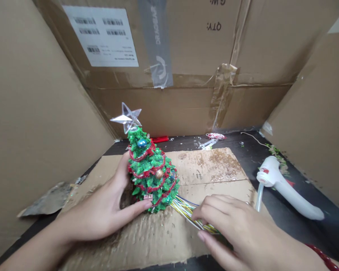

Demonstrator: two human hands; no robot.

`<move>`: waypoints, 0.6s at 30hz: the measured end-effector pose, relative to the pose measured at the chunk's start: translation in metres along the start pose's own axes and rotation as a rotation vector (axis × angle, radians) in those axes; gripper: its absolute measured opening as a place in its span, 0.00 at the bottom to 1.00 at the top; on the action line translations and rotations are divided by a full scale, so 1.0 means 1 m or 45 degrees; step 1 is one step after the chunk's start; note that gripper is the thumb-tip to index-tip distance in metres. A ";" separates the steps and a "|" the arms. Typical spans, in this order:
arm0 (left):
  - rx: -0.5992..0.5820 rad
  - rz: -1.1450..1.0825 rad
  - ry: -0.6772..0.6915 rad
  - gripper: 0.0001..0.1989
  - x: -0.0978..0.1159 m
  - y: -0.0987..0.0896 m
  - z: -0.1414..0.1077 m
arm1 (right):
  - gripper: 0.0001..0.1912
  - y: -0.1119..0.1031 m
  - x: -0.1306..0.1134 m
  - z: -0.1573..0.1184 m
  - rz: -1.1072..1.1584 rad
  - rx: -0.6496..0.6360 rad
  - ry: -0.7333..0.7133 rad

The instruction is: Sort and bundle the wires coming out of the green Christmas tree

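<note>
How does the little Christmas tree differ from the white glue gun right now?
The Christmas tree is green trimmed with red; the glue gun is mostly plain white.
The Christmas tree is held by the left hand; the glue gun lies with no hand on it.
The Christmas tree carries a star; the glue gun has a stick.
Both include see-through parts.

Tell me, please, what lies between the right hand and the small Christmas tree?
In the head view, thin coloured wires stretch from low on the Christmas tree to the right hand, over the cardboard sheet.
</note>
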State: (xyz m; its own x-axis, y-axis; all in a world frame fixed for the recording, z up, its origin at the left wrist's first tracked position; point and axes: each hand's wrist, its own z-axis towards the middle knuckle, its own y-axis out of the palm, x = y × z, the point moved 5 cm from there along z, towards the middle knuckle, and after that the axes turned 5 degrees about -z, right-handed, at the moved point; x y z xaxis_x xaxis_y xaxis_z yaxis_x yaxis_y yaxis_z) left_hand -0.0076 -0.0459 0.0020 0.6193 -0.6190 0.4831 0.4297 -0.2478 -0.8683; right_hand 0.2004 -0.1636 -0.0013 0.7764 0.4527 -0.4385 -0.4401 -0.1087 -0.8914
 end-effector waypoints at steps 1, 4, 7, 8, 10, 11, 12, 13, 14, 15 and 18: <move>-0.022 0.004 -0.012 0.47 0.000 0.000 0.001 | 0.09 0.000 0.000 0.000 0.000 0.000 -0.001; -0.060 0.013 -0.016 0.50 0.002 0.001 0.002 | 0.09 0.001 0.000 0.000 -0.004 0.005 -0.004; -0.050 -0.010 0.019 0.50 0.005 -0.001 0.003 | 0.09 0.001 0.000 0.000 -0.013 0.014 -0.006; -0.047 -0.018 0.029 0.50 0.005 -0.001 0.003 | 0.09 0.001 0.000 0.000 -0.017 0.011 -0.004; -0.044 -0.026 0.031 0.49 0.005 -0.001 0.003 | 0.09 0.001 0.000 0.001 -0.022 0.017 -0.008; -0.042 -0.028 0.027 0.49 0.005 -0.001 0.003 | 0.09 0.000 0.000 0.001 -0.023 0.019 -0.010; -0.039 -0.030 0.027 0.48 0.005 -0.001 0.003 | 0.09 0.000 0.000 0.001 -0.023 0.023 -0.012; -0.030 -0.032 0.031 0.47 0.005 -0.001 0.003 | 0.10 0.000 -0.001 0.001 -0.024 0.025 -0.016; -0.022 -0.037 0.039 0.48 0.005 -0.001 0.003 | 0.10 0.000 -0.001 0.001 -0.027 0.023 -0.016; -0.016 -0.046 0.049 0.48 0.005 -0.001 0.003 | 0.10 0.000 -0.001 0.001 -0.029 0.022 -0.015; -0.007 -0.069 0.066 0.50 0.005 -0.003 0.003 | 0.09 0.000 -0.001 0.000 -0.027 0.011 -0.011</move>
State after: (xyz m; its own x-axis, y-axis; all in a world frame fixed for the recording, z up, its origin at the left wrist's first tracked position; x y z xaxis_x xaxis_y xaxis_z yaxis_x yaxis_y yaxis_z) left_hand -0.0035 -0.0461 0.0071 0.5599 -0.6424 0.5233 0.4581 -0.2862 -0.8416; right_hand 0.1995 -0.1640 -0.0012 0.7819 0.4623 -0.4182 -0.4271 -0.0914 -0.8996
